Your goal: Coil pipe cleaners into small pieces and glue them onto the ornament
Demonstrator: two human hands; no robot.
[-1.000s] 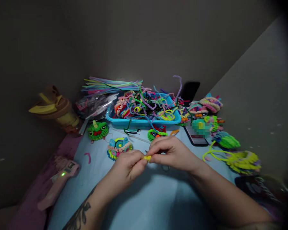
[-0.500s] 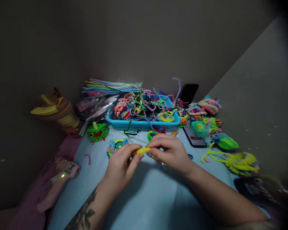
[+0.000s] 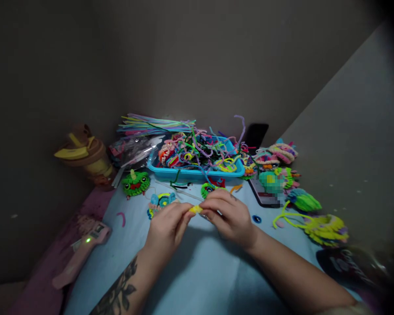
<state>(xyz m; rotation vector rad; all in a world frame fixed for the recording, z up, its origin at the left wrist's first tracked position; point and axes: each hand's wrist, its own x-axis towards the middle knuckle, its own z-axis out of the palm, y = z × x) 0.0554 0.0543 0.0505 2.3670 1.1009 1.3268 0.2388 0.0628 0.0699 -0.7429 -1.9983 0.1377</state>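
Note:
Between my two hands is a small yellow coil of twisted pipe cleaner (image 3: 196, 210), mostly covered by fingertips. My left hand (image 3: 167, 225) pinches its left end with thumb and fingers. At the other end, my right hand (image 3: 231, 216) pinches it with the fingers bent. Both hands are raised over the blue table cover (image 3: 197, 271). Just behind my left hand lies a blue, pink and yellow fuzzy piece (image 3: 162, 200). A green fuzzy piece with an eye (image 3: 208, 190) sits beyond my right hand, partly hidden by it.
A blue tray (image 3: 197, 176) heaped with pipe cleaners stands at the back. A green fuzzy head (image 3: 135, 183), a lidded cup (image 3: 96, 164) and a pink glue gun (image 3: 82, 253) are at left. On the right are a phone (image 3: 265, 199) and a yellow fuzzy piece (image 3: 326, 229).
Less of the yellow coil shows now, as my hands have drawn closer together around it. The whole view has shifted slightly. A blue ring-like piece beside my right hand is more exposed.

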